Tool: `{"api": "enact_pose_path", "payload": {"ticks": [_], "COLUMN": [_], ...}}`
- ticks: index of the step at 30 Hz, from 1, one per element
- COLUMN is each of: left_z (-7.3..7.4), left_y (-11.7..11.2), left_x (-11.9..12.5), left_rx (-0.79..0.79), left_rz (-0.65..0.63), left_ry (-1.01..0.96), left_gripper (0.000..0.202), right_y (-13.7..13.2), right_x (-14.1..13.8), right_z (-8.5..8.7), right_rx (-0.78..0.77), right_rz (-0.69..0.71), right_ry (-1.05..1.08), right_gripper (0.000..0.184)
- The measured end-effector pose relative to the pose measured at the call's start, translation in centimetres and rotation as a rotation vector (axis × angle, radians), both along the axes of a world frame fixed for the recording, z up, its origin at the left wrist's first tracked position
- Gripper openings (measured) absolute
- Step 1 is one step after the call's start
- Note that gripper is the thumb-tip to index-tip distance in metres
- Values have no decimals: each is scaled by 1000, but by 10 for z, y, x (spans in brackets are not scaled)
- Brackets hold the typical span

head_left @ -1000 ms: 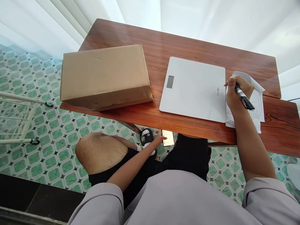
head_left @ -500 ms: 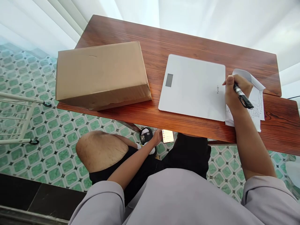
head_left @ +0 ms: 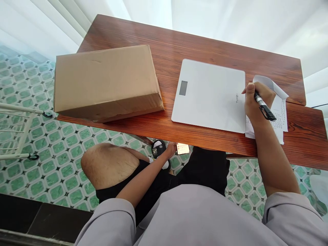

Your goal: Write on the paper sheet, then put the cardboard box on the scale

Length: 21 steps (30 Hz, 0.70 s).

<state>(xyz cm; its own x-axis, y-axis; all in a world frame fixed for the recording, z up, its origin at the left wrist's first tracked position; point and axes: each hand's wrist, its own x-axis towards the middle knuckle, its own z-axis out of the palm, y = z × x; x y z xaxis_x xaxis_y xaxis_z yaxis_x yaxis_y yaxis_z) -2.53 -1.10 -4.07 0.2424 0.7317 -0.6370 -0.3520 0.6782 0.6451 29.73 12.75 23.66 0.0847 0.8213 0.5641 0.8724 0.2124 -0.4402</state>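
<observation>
Closed around a black-and-clear pen, my right hand rests over the papers at the table's right side. The pen's lower end is hidden by the hand. Beside it lies a flat white digital scale with a small grey display. Below the table's front edge, my left hand grips a phone whose screen is lit. A closed brown cardboard box stands on the left part of the table, left of the scale.
The reddish-brown wooden table spans the view, with white curtains behind it. A white wire rack on wheels stands at the left on the green-patterned tile floor. My legs are under the table's front edge.
The view has shifted slightly, so the table things sit a little further left in the picture. My right hand still holds the pen over the papers, and my left still holds the phone.
</observation>
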Motion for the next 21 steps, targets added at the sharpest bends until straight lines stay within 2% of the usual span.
{"api": "enact_pose_path", "payload": {"ticks": [7, 11, 15, 21], "left_z": [14, 11, 6, 10], "left_y": [5, 2, 1, -1], "left_x": [-1, 0, 1, 1], "left_rx": [-3, 7, 26, 51], "left_rz": [-13, -10, -33, -94], "left_ry": [38, 77, 103, 85], "left_gripper": [37, 34, 27, 29], "right_y": [1, 0, 2, 3], "right_x": [-1, 0, 1, 1], "right_z": [-1, 0, -2, -3], "right_rx": [23, 15, 47, 30], "right_rz": [7, 23, 22, 5], "right_ry": [-6, -15, -8, 2], "right_gripper": [58, 53, 56, 59]}}
